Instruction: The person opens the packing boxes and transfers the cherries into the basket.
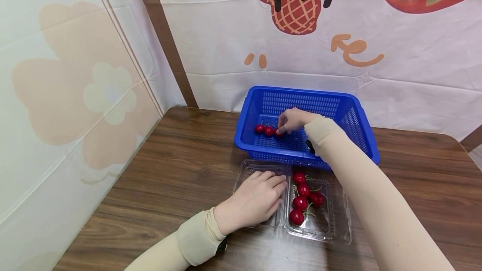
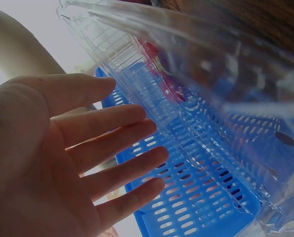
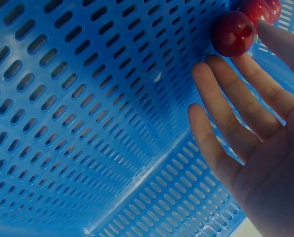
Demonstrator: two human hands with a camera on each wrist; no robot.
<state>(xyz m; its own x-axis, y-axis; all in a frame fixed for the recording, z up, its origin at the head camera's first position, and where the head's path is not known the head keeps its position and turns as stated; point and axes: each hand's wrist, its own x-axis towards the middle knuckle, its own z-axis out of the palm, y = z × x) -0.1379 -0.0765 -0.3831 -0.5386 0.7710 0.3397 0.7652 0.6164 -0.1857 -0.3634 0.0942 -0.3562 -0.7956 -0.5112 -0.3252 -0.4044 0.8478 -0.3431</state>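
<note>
In the blue basket, my right hand (image 1: pixel 293 120) reaches down to a red cherry (image 3: pixel 233 33), pinching it between thumb and fingertips. Two more cherries (image 1: pixel 264 130) lie in a row just left of it. My left hand (image 1: pixel 256 198) spreads flat over the left half of a clear plastic clamshell box (image 1: pixel 333 235), fingers fairly straight and nothing gripped. Several stemmed cherries (image 1: pixel 300 203) sit in the box's right half. From the left wrist, the palm and fingers (image 2: pixel 117 143) show beside the transparent plastic wall.
The blue basket (image 1: pixel 367 137) has slotted walls and stands at the back of the wooden table (image 1: pixel 169 170), directly behind the clamshell box. A printed white cloth (image 1: pixel 218 91) hangs behind the table, and another cloth (image 1: pixel 67 95) hangs along the left side.
</note>
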